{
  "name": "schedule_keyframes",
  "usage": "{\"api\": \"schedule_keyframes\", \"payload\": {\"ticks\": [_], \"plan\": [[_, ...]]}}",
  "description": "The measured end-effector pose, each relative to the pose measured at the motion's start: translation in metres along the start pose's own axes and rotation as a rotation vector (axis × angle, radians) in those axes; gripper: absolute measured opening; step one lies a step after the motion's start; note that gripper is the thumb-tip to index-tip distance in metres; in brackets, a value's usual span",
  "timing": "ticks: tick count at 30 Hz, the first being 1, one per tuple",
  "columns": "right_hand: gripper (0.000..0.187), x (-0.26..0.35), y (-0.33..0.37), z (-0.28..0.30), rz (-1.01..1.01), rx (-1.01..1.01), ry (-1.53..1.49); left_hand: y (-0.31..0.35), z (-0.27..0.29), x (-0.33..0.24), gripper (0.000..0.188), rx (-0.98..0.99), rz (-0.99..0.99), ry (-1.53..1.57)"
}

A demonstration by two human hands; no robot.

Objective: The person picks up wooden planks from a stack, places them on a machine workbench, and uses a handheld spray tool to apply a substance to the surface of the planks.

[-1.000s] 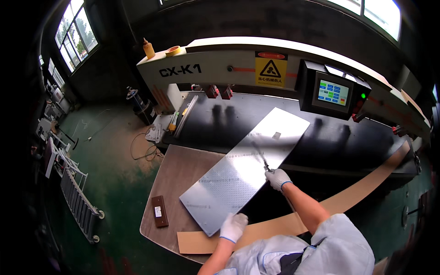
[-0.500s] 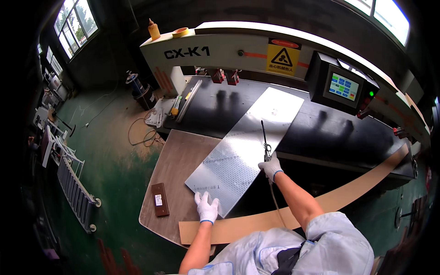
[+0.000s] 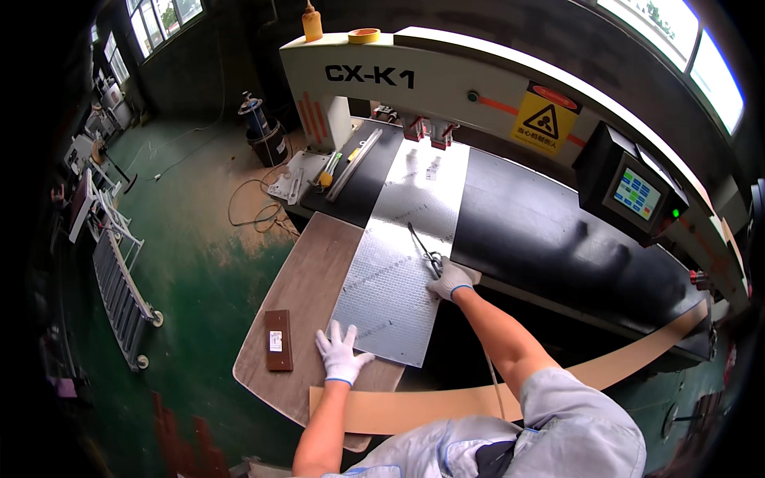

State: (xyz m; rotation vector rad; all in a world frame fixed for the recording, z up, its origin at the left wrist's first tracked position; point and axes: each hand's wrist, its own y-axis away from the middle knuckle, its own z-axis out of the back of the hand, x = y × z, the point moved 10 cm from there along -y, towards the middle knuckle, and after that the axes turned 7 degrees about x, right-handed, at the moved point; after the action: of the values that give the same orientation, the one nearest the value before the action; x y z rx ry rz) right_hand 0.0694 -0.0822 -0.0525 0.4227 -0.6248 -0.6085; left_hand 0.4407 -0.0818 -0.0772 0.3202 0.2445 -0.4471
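Over brown tabletop (image 3: 307,275), left hand (image 3: 343,357) splays at silver panel (image 3: 386,280); right hand (image 3: 452,280) grips black-tipped tool (image 3: 433,260)

A long silvery panel (image 3: 382,279) lies partly on a black bed (image 3: 518,211), beneath a slim-nozzled tool (image 3: 434,261), perhaps an air gun.

Lettering (image 3: 370,76) and a warning sign (image 3: 547,119) mark the beam (image 3: 446,84), a label (image 3: 276,341) the brown block (image 3: 279,362), print (image 3: 371,327) the silver panel (image 3: 392,299).

Silver panel (image 3: 382,295) turned, now reaching red fittings (image 3: 441,133)
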Motion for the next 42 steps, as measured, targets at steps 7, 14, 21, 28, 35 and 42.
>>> {"api": "schedule_keyframes", "payload": {"ticks": [7,14,21,28,35,42], "plan": [[0.096,0.039,-0.038,-0.006,0.052,-0.02,-0.046,-0.052,0.028,0.044,0.095,-0.003,-0.034,0.068],[0.101,0.07,-0.062,-0.016,0.058,0.043,0.032,-0.072,0.043,0.075,0.096,0.066,-0.007,0.049],[0.079,0.064,-0.069,-0.011,0.118,-0.031,0.036,-0.083,0.048,0.051,0.107,0.04,-0.058,-0.299],[0.044,0.034,-0.005,0.125,0.145,-0.671,-0.442,-0.01,0.0,0.008,0.138,-0.262,0.052,0.1],[0.05,0.038,-0.007,0.22,0.102,-0.663,-0.375,-0.015,-0.008,0.01,0.145,-0.109,0.059,0.06],[0.041,0.047,-0.019,0.269,0.087,-0.704,-0.384,-0.016,-0.001,-0.005,0.145,-0.101,0.031,0.074]]}}
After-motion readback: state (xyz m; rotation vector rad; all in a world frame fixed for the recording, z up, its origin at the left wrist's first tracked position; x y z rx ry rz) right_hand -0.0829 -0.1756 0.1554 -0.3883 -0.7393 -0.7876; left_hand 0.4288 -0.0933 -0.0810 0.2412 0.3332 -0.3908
